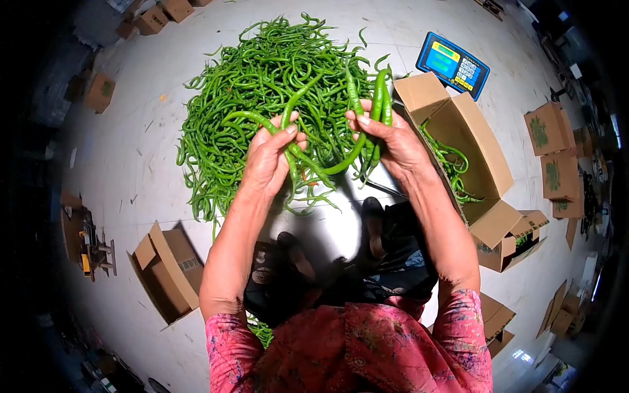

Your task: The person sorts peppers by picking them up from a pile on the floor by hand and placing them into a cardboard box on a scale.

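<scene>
Long green chili peppers lie in a big heap [262,85] on the floor in front of me. My left hand [270,157] is closed around a couple of green chili peppers [250,116], which stick out above and below the fingers. Several more green chili peppers [379,95] are gripped in my right hand [396,144], most of them pointing upward and one curving down to the left. Both hands are held over the near edge of the heap, a short gap apart. Right of my right hand stands an open cardboard box [481,141] with some green chili peppers [452,157] inside.
A blue digital scale display [453,64] stands behind the open box. Another open carton [169,272] is at the lower left, and a smaller box [514,245] at the right holds something green. Printed cartons [559,173] line the right side. My feet are below the heap.
</scene>
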Demonstrator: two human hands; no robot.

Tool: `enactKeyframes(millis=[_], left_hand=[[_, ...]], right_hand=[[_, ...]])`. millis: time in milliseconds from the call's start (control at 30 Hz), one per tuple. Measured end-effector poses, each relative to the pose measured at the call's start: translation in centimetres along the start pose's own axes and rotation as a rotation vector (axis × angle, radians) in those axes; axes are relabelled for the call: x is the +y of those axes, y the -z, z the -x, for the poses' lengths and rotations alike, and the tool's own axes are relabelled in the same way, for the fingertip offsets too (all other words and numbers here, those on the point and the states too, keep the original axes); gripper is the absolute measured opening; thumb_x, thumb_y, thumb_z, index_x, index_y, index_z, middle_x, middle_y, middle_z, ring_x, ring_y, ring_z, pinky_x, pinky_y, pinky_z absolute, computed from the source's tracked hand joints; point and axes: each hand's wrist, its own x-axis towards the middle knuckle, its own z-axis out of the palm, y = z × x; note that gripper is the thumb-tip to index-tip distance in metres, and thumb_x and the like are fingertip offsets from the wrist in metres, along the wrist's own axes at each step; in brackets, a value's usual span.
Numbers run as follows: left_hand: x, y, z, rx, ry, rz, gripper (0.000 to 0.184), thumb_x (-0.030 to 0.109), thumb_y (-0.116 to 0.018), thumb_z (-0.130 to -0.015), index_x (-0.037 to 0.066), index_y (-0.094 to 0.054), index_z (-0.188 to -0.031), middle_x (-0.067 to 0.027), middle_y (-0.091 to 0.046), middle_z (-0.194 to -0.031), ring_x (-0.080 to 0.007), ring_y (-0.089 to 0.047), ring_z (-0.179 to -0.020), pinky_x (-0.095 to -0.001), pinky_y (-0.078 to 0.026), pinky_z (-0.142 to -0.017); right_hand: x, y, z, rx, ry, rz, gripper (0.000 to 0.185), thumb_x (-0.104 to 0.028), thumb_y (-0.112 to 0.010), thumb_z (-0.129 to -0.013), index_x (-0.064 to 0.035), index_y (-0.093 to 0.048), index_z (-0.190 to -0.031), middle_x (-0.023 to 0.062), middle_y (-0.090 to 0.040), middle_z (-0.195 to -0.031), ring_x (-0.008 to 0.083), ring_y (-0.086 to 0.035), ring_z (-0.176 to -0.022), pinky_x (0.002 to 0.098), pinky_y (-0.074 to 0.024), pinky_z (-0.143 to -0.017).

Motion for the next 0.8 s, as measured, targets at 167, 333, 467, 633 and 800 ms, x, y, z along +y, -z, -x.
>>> enactKeyframes(millis=[167,333,467,633,800], left_hand=[[-1.4,-2.0,0.9,-0.028,0.037,-0.22,0.025,0.007,-0.065,-0.087,0.0,-0.056,-0.109,-0.0037,-0.06,-0.089,-0.0126,-0.059,-0.077,-0.0258,-0.052,-0.074],[-2.6,-6.1,2.4,-0.152,0.014,-0.149,0.027,0.008,-0.064,-0.089,0.003,-0.054,-0.114,-0.0013,-0.06,-0.098,-0.0091,-0.057,-0.087,-0.0251,-0.049,-0.079],[-3.6,-4.3,2.3,-0.154,0.001,-0.355,0.04,0.013,-0.067,-0.086,0.003,-0.055,-0.123,-0.002,-0.062,-0.103,-0.0101,-0.056,-0.095,-0.0271,-0.045,-0.085],[-4.1,-3.7,2.0,-0.126,-0.059,-0.475,0.035,0.015,-0.068,-0.086,0.002,-0.057,-0.116,-0.0022,-0.062,-0.1,-0.0102,-0.056,-0.09,-0.028,-0.046,-0.083],[-2.5,-2.7,1.0,0.057,-0.011,-0.389,0.027,0.015,-0.062,-0.088,0.003,-0.055,-0.111,-0.0055,-0.063,-0.094,-0.0153,-0.057,-0.087,-0.0277,-0.043,-0.077]], right_hand=[[1.9,-0.1,-0.5,0.127,0.015,0.044,0.037,0.0,-0.068,-0.082,0.0003,-0.054,-0.116,0.0062,-0.061,-0.093,0.0151,-0.06,-0.083,0.0283,-0.0512,-0.077],[3.8,-1.6,-0.6,0.047,-0.035,-0.011,0.037,-0.002,-0.067,-0.084,0.0023,-0.053,-0.118,0.0102,-0.064,-0.096,0.0177,-0.064,-0.082,0.028,-0.0539,-0.073],[3.8,-1.7,0.1,0.04,-0.077,-0.075,0.03,-0.004,-0.063,-0.087,0.0046,-0.055,-0.114,0.0146,-0.065,-0.097,0.021,-0.066,-0.085,0.0298,-0.0549,-0.075],[4.1,-2.3,0.5,0.033,-0.029,0.141,0.029,-0.002,-0.064,-0.085,0.0058,-0.057,-0.112,0.0138,-0.065,-0.097,0.02,-0.065,-0.085,0.0285,-0.0529,-0.074],[3.0,-1.7,0.2,0.126,0.018,0.052,0.028,-0.008,-0.062,-0.089,0.0041,-0.056,-0.114,0.0098,-0.064,-0.093,0.0145,-0.059,-0.08,0.0256,-0.0504,-0.069]])
